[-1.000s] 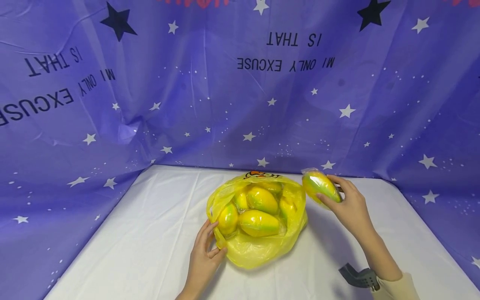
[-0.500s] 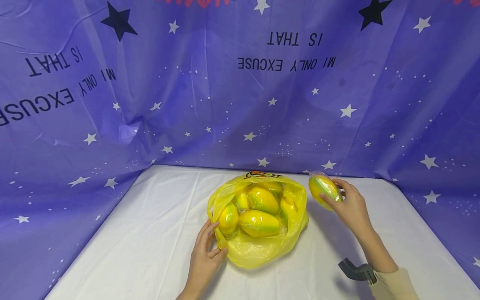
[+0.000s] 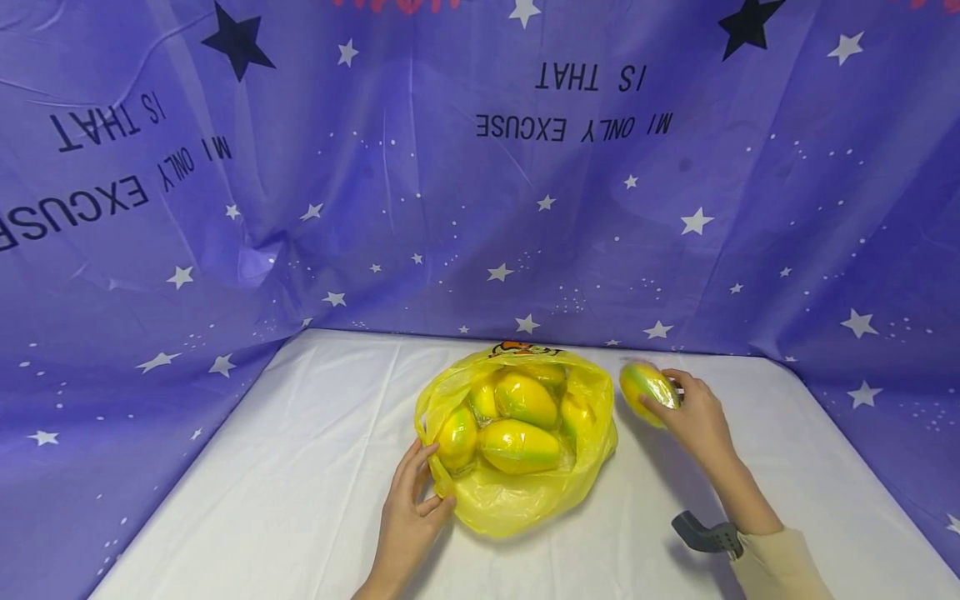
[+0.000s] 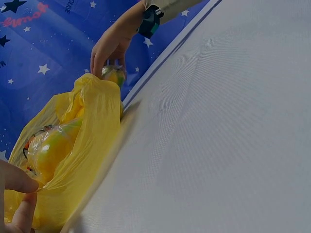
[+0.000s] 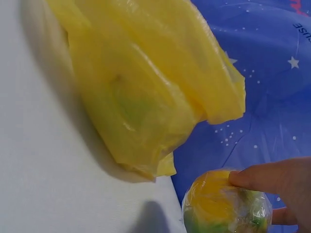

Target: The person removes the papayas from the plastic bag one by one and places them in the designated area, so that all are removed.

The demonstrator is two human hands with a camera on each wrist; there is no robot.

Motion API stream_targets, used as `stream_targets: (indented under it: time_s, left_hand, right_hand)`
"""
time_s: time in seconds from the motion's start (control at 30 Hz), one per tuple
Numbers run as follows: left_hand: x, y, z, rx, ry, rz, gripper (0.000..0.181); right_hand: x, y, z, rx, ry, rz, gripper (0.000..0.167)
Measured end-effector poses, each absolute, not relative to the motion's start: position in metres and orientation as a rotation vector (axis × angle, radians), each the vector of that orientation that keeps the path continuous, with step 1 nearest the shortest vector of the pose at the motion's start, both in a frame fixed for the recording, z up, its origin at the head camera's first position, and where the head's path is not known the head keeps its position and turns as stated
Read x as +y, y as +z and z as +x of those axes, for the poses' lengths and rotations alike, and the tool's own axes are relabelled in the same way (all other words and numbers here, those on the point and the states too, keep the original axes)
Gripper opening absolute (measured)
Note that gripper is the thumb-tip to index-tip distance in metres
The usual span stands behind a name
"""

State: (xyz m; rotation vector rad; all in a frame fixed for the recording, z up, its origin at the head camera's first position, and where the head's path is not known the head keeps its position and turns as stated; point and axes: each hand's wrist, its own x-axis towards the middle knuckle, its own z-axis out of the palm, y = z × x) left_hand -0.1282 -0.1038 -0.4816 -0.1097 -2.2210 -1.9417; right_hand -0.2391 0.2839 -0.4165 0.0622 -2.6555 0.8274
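Observation:
An upright yellow plastic bag [image 3: 502,508], its mouth spread wide, holds several yellow-green mangoes [image 3: 519,446] in clear wrapping. At its near left rim, my left hand [image 3: 408,517] pinches the film between thumb and fingers, as the left wrist view also shows beside a wrapped mango [image 4: 51,153]. To the right of the bag, my right hand [image 3: 699,421] grips one wrapped mango [image 3: 643,390] between thumb and fingers. A gap separates this mango from the bag. In the right wrist view the held mango [image 5: 218,201] shows its crinkled clear wrap.
The bag stands on a white-covered table [image 3: 285,467]. A purple star-printed cloth [image 3: 450,208] rises behind the table and hangs along its sides. A dark grey band [image 3: 705,533] sits at my right wrist, below a beige sleeve [image 3: 780,567].
My right hand has moved the mango a little to the right, away from the bag, then lower. My left hand and the bag have hardly moved.

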Motion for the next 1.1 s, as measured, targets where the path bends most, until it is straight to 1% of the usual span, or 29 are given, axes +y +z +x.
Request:
stream_targets:
  time_s: [0.37,1.1]
  left_hand:
    - [-0.103,-0.482,-0.129,-2.217,-1.942,-0.109,0.073]
    - [-0.104,-0.479,-0.127,-2.195,-1.935,-0.151,0.072]
  right_hand:
    - [0.287,-0.435,-0.253,-2.679,0.775,0.114,0.063]
    - [0.284,-0.443,-0.253,-2.716,0.797,0.113,0.063]
